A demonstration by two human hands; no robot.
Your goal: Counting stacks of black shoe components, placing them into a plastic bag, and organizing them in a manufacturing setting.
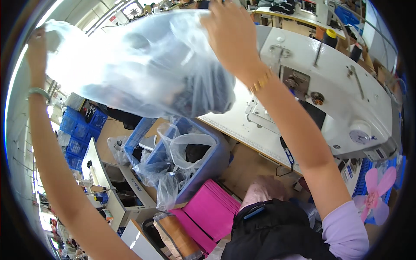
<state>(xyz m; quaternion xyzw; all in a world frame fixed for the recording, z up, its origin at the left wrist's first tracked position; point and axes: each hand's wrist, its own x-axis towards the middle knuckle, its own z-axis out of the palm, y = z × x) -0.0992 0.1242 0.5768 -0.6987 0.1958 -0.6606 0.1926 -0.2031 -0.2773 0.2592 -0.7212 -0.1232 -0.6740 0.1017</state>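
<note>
Clear crinkled plastic bag (143,65), bulging with dark folded cloth, hangs stretched high between both raised hands, above a blue plastic crate (203,164). Left hand (37,50) pinches its far left corner; right hand (232,34) clamps its top right edge. Just right of the bag stands a smooth white sewing machine (329,82) on its pale table (236,123). Below, the crate holds crumpled clear bags, with flat pink sheets (208,212) beside it, leaving little open room underneath.

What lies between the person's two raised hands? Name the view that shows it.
In the head view, a clear plastic bag holding dark items stretches between left hand and right hand.
</note>
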